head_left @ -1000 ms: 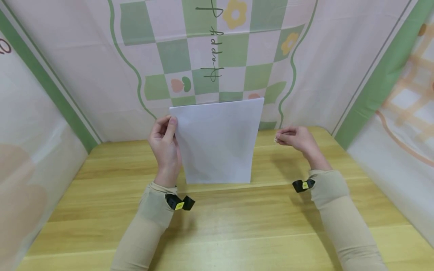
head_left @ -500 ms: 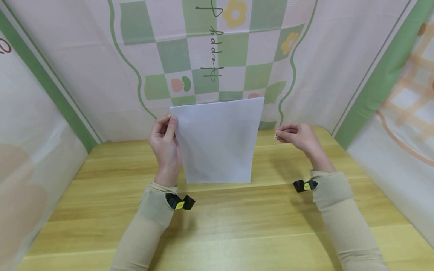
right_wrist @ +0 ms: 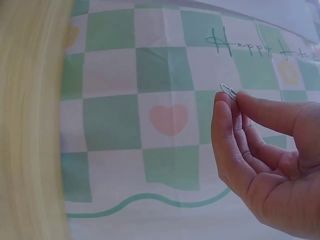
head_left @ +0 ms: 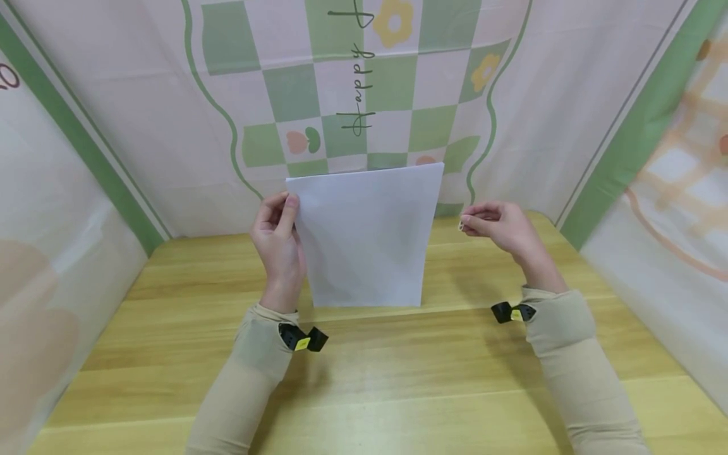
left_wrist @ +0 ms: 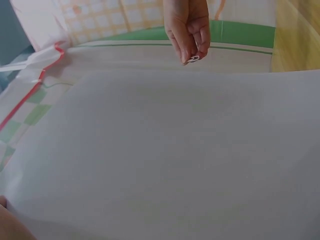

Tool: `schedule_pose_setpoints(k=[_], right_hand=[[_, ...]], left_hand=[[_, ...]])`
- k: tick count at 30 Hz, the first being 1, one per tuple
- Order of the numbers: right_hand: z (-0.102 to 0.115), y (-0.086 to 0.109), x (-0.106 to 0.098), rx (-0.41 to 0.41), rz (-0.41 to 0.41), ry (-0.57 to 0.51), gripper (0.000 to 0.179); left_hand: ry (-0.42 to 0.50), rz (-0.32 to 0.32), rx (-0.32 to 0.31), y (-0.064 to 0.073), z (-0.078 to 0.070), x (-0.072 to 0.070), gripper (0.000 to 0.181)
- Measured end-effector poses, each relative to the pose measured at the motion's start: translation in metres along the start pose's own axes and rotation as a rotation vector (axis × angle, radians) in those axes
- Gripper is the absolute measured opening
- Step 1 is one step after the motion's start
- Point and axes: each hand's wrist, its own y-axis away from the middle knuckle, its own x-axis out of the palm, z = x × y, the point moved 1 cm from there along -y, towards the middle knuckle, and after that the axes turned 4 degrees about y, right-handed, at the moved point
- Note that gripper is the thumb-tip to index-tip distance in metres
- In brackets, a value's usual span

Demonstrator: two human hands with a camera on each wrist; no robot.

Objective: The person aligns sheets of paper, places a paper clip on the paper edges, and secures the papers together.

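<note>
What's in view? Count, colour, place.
Paper: one sheet or stack, can't tell; white; held upright, centre
Wire clip: one, whitish, right of paper
Table: one, yellowish wood, beneath
Printed cloth: count unclear, white with green and peach, back and sides
Red-edged material: one piece, white, left side of left wrist view
Wrist cameras: two, black with yellow tags, one per wrist
Sleeves: two, beige, one per arm
Left hand: one, bare, gripping paper's left edge
Right hand: one, bare, pinching clip

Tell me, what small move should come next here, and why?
Probably ease the right grip leftward until the clip meets the nearby edge of the paper. The clip is pinched in that grip, pointing toward the paper but apart from it, while the left grip holds the paper upright by its opposite edge.
</note>
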Motion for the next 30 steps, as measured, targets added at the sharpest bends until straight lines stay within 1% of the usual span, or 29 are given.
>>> schedule_pose_setpoints(k=[4, 6, 11, 13, 22, 27, 30], right_hand=[[0.006, 0.003, 0.000, -0.012, -0.009, 0.002, 0.045], [0.008, 0.005, 0.000, -0.018, -0.015, 0.000, 0.045], [0.015, 0.009, 0.002, -0.039, -0.024, -0.007, 0.044], [0.018, 0.010, 0.004, -0.048, -0.031, -0.004, 0.044], [0.031, 0.013, 0.012, -0.091, -0.048, -0.011, 0.038], [0.035, 0.013, 0.017, -0.114, -0.053, -0.012, 0.036], [0.037, 0.014, 0.019, -0.123, -0.057, -0.013, 0.034]], left_hand=[[-0.005, 0.000, 0.004, 0.000, 0.001, 0.000, 0.011], [-0.010, 0.004, 0.007, 0.000, 0.000, -0.001, 0.008], [-0.008, -0.002, 0.009, -0.001, 0.001, -0.001, 0.008], [-0.005, -0.006, 0.011, -0.001, 0.001, -0.001, 0.011], [-0.007, 0.004, 0.026, -0.001, 0.001, 0.000, 0.006], [0.001, 0.006, 0.027, -0.002, 0.003, -0.001, 0.009], [-0.010, 0.013, 0.029, -0.002, 0.004, -0.001, 0.009]])
